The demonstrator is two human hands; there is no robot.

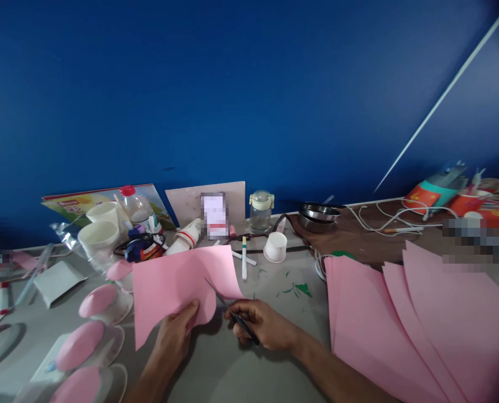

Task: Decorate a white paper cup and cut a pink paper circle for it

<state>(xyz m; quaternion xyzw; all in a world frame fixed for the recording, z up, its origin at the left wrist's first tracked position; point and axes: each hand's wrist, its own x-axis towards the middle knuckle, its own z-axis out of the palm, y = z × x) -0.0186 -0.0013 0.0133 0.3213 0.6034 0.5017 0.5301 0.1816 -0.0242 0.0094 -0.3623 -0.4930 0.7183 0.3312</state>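
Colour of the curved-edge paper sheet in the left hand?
Plain pink paper sheet; shows best in the head view.

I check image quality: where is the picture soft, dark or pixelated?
Head view: pixelation obscures an upright white rectangular object and patches at both side edges; the orange-and-turquoise container at right looks soft and stretched; the right corners go dark.

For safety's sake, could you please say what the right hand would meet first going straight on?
The right hand, holding scissors, would probably meet the pink sheet first; depth is unclear.
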